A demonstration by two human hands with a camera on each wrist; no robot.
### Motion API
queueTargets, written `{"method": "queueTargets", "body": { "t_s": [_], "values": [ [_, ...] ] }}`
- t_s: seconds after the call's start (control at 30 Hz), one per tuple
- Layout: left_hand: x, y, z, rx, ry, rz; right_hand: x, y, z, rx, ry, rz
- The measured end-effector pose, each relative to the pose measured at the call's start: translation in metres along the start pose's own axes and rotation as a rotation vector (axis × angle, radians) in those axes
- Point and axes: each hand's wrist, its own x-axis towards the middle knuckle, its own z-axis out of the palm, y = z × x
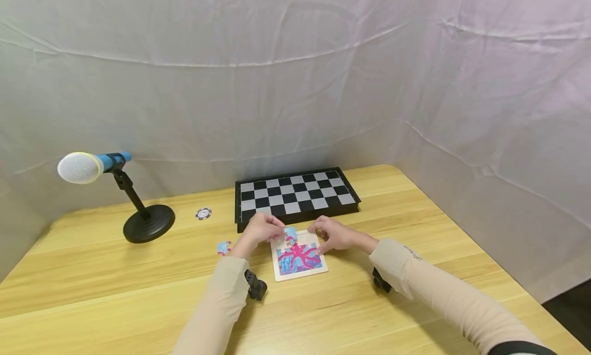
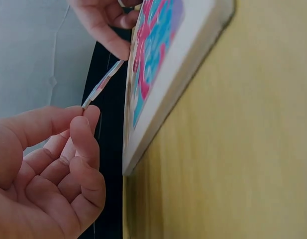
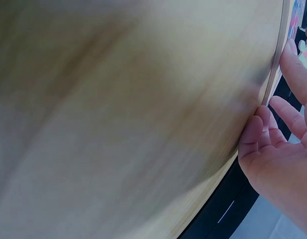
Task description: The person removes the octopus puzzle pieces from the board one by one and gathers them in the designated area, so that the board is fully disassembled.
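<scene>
My left hand pinches a jigsaw piece between thumb and fingers, at the upper left of a wooden puzzle tray. In the left wrist view this piece is tilted, its far end by the other hand's fingertip. A pink octopus on blue fills the tray's lower part, while bare wood shows above. My right hand grips the tray's right side, its thumb on the rim and its fingers around the upper right corner. A loose jigsaw piece lies on the table left of the tray.
Behind the tray stands a black-and-white checkered board box. Farther left are a poker chip and a blue microphone on a stand with a round black base. Grey cloth hangs behind the wooden table.
</scene>
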Motion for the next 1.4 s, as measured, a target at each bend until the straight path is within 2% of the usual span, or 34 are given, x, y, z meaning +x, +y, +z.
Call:
{"method": "queueTargets", "body": {
  "t_s": [0.6,1.17,1.4],
  "values": [
    [-0.008,-0.014,-0.021,0.006,0.059,-0.018,0.001,0.003,0.001,0.000,0.004,-0.006],
    [-0.017,-0.022,-0.041,0.049,0.087,-0.021,0.000,0.001,0.002,-0.004,0.001,-0.004],
    [-0.018,-0.023,-0.045,0.040,0.087,-0.043,0.000,0.000,0.001,0.011,-0.006,0.006]
  ]
}}
